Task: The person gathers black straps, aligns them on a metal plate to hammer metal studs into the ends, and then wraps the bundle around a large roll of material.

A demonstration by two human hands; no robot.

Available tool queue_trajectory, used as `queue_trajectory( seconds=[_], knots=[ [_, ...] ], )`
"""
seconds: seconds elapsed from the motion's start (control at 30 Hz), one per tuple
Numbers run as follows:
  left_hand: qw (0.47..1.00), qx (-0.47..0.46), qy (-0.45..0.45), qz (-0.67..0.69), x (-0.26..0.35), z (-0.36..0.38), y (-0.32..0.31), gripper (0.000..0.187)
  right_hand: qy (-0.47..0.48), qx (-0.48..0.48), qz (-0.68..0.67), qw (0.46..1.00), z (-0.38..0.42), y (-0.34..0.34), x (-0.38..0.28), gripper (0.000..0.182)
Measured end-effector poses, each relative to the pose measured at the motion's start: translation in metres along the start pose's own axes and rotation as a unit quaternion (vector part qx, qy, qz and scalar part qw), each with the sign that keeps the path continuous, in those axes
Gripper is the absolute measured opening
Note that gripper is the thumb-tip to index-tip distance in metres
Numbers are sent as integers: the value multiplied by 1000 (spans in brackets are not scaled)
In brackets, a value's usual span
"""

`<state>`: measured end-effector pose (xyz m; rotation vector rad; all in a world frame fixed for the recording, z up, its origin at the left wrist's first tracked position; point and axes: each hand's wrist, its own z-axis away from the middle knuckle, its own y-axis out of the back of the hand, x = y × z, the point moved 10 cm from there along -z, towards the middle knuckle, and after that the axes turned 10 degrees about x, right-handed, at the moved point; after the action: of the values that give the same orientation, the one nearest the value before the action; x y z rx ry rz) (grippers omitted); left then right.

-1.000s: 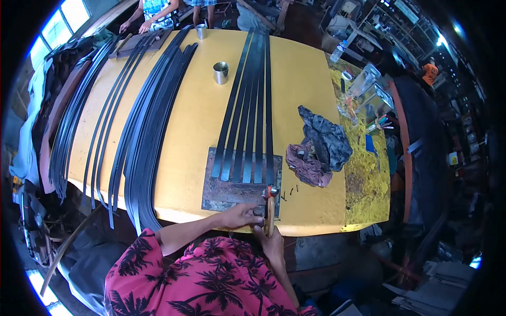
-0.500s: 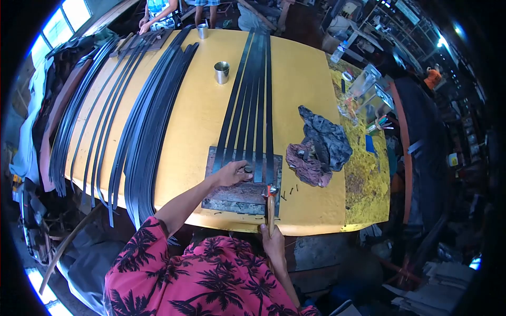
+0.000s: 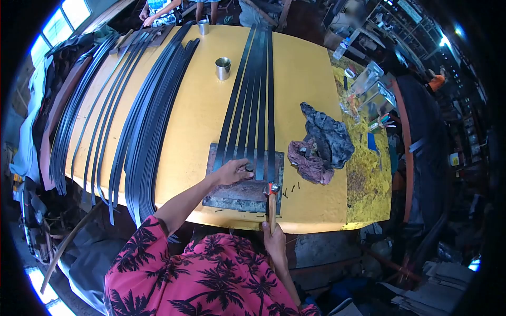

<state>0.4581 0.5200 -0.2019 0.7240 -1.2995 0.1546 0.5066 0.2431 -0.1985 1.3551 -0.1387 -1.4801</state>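
Several long black straps [image 3: 245, 121] run down the yellow table and end on a dark, worn board [image 3: 232, 200] near its front edge. My left hand [image 3: 232, 173] rests over the strap ends on the board, fingers curled around a small dark piece at the fingertips; I cannot tell what it is. In my right hand [image 3: 274, 243] is a hammer [image 3: 272, 208], gripped low on its wooden handle. Its metal head, marked with red, is over the board's right side, just below the end of the rightmost strap.
Bundles of black strips [image 3: 153, 137] lie to the left. Crumpled cloths [image 3: 327, 142] sit at the right, with small dark offcuts [image 3: 292, 189] beside the board. A metal cup [image 3: 223, 68] stands farther back. Another person's hands [image 3: 147, 19] are at the far left end.
The whole view has shifted slightly. Both hands and the hammer keep nearly the same place over the board.
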Motion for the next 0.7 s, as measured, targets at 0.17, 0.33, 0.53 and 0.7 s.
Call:
queue_trajectory(
  seconds=[0.17,0.33,0.53,0.7],
  knots=[
    [1000,1,-10,-15,-3,-1,-3,40,0,-4,-8,1000,-1,-1,1,55],
    [999,22,-31,-25,-1,5,-4,35,4,-2,-5,1000,0,-2,2,55],
    [997,55,-41,-37,1,17,-2,37,33,23,-3,999,9,10,-19,53],
    [993,50,-90,-57,-1,23,-7,44,130,65,-136,980,24,69,-104,48]
  ],
)
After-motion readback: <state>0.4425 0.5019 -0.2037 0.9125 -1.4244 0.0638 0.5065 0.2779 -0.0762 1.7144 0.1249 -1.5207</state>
